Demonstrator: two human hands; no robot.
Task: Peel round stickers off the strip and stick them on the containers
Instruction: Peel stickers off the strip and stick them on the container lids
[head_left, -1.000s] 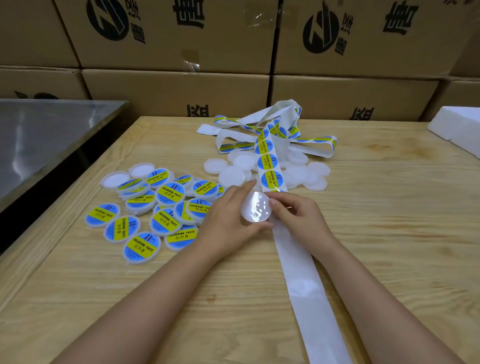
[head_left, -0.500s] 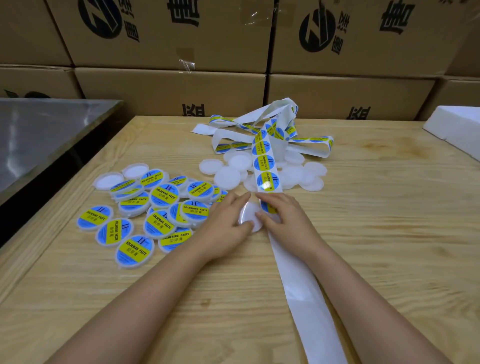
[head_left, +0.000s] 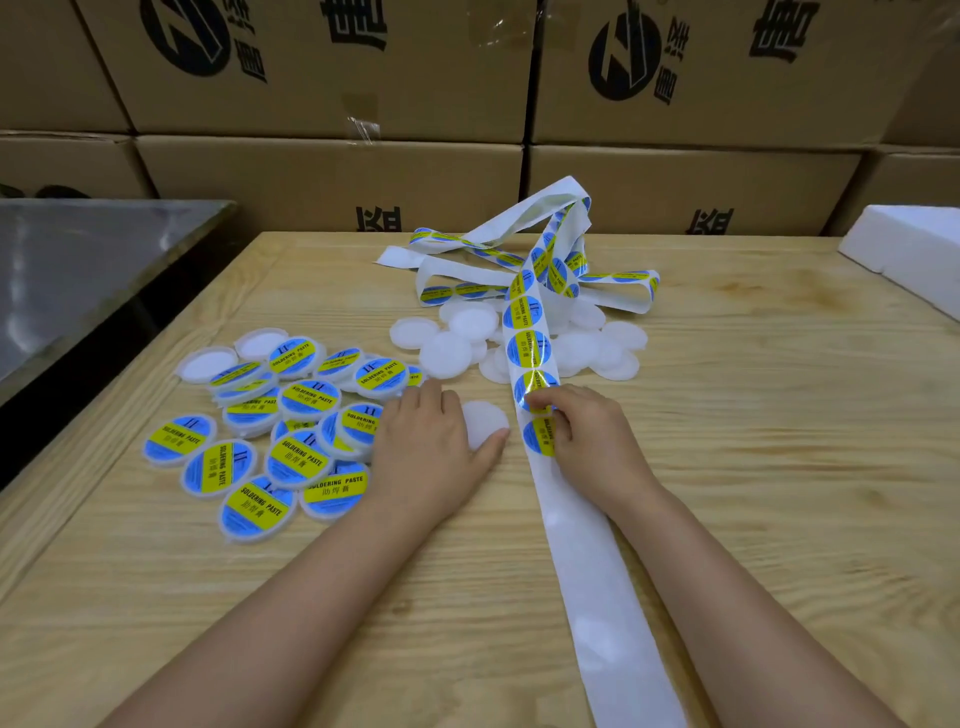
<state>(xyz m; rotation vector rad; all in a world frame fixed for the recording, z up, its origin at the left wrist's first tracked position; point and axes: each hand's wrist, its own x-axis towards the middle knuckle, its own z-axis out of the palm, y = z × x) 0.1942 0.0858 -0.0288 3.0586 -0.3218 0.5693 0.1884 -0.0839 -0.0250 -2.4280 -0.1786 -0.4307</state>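
A white backing strip (head_left: 582, 545) runs from the table's near edge up to a tangled heap at the back, carrying round blue-and-yellow stickers (head_left: 528, 347). My right hand (head_left: 587, 436) rests on the strip, its fingers curled and pinching the edge of a sticker (head_left: 540, 436). A plain white round container (head_left: 483, 422) lies flat on the wooden table (head_left: 753, 467) just left of the strip. My left hand (head_left: 426, 441) lies over its left side, thumb along its lower edge. Several unlabelled white containers (head_left: 447, 351) sit under the strip further back.
A pile of labelled containers (head_left: 291, 421) covers the table's left part, close to my left hand. Cardboard boxes (head_left: 332, 176) are stacked behind the table. A metal surface (head_left: 78, 270) lies to the left, a white foam block (head_left: 914, 249) at the far right.
The white container, held up between both hands a second ago, now lies on the table under my left hand. My right hand has shifted onto the strip and pinches a sticker.
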